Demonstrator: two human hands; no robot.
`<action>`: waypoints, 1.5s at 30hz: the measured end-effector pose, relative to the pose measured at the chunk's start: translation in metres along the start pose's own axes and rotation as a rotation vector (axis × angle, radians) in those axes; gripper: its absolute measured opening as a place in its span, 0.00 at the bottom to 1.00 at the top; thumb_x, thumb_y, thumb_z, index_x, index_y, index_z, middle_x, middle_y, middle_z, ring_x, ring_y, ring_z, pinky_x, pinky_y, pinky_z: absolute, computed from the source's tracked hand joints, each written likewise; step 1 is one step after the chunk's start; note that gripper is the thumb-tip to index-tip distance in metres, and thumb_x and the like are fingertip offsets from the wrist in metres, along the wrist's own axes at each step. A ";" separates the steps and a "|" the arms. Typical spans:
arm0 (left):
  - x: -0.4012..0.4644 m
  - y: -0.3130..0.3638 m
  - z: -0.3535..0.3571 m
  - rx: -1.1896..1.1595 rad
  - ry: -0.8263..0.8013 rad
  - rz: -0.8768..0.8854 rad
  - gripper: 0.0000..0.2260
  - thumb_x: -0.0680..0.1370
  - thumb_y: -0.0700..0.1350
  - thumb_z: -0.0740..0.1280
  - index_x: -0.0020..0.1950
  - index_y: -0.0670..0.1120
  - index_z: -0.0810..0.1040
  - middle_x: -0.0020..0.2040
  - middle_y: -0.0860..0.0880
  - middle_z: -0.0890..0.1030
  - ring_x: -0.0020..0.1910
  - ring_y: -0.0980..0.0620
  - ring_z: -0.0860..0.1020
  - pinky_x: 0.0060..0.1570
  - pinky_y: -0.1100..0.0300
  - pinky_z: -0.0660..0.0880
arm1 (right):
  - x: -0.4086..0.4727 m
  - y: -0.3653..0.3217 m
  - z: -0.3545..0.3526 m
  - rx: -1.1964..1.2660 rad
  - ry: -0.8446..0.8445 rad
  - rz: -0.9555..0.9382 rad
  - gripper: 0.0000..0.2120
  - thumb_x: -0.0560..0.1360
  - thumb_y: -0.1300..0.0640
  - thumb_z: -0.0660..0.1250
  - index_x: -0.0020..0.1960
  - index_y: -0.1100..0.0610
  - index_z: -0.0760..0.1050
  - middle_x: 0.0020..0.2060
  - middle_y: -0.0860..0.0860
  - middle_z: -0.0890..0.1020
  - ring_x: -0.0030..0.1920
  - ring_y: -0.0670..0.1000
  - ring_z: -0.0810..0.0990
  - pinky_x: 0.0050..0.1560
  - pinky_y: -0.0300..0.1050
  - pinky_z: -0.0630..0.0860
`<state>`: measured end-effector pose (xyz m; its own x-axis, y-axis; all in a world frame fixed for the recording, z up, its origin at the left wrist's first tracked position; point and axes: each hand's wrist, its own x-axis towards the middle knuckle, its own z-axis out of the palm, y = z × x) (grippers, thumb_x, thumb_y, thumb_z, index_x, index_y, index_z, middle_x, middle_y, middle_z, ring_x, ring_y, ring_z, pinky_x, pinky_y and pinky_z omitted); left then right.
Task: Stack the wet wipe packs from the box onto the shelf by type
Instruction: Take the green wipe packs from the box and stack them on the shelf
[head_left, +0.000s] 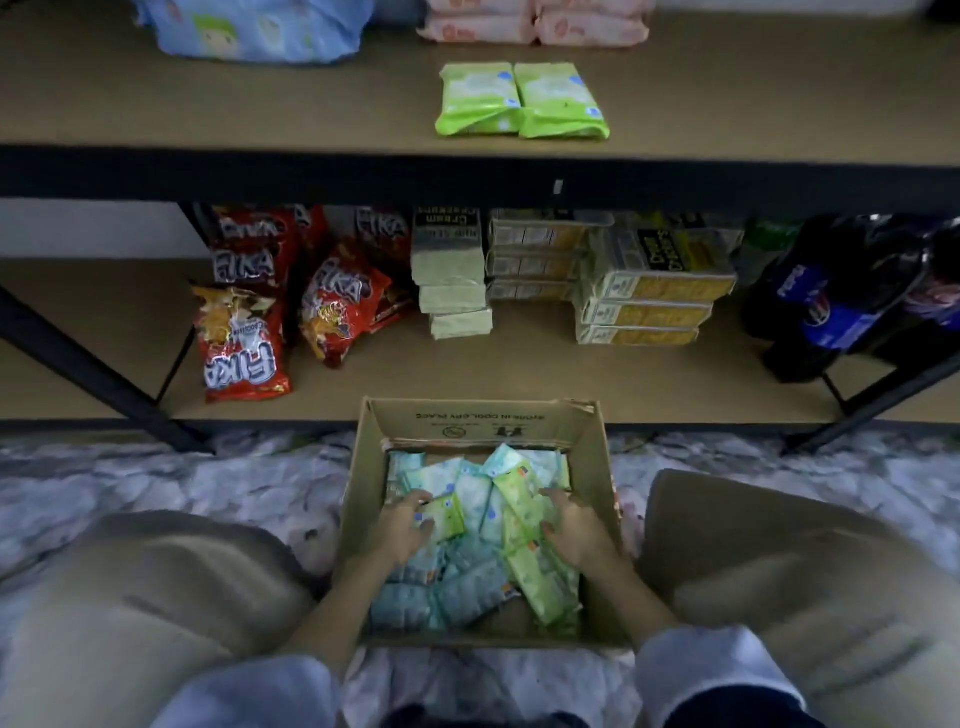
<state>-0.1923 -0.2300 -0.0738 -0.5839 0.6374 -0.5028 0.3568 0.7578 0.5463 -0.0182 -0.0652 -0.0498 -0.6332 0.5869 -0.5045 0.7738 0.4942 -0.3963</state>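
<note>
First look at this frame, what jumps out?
Both hands are down in the open cardboard box on the floor, the left hand and right hand each gripping a green wipe pack among a jumble of teal and green ones. On the upper shelf, two bright green packs lie side by side, with pink packs behind them. Red snack bags crowd the lower shelf's left.

The person wears pale blue-grey sleeves (717, 670) pushed up the forearms and loose beige trousers (156, 597).
</note>
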 end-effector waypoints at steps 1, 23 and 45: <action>0.004 -0.007 0.006 0.002 -0.005 -0.018 0.18 0.76 0.42 0.65 0.66 0.43 0.70 0.61 0.39 0.75 0.59 0.42 0.75 0.55 0.55 0.72 | 0.006 0.005 0.006 0.011 -0.019 0.015 0.25 0.77 0.57 0.62 0.72 0.53 0.61 0.63 0.60 0.73 0.62 0.59 0.74 0.56 0.45 0.71; 0.104 -0.062 0.081 -0.091 0.075 -0.210 0.19 0.73 0.42 0.70 0.63 0.52 0.76 0.61 0.40 0.68 0.62 0.39 0.66 0.62 0.55 0.63 | 0.115 0.042 0.086 0.149 0.018 0.078 0.40 0.70 0.55 0.72 0.75 0.46 0.55 0.64 0.58 0.64 0.64 0.58 0.67 0.65 0.49 0.68; 0.049 0.053 -0.028 -0.504 0.348 0.225 0.14 0.74 0.38 0.69 0.59 0.42 0.72 0.44 0.45 0.79 0.43 0.47 0.78 0.44 0.55 0.74 | 0.044 -0.033 -0.026 0.353 0.500 -0.060 0.36 0.65 0.56 0.74 0.70 0.48 0.66 0.53 0.56 0.74 0.57 0.60 0.74 0.53 0.49 0.72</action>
<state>-0.2226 -0.1620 -0.0507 -0.7670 0.6263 -0.1393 0.1618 0.3989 0.9026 -0.0718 -0.0390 -0.0394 -0.5408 0.8367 -0.0861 0.6409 0.3437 -0.6863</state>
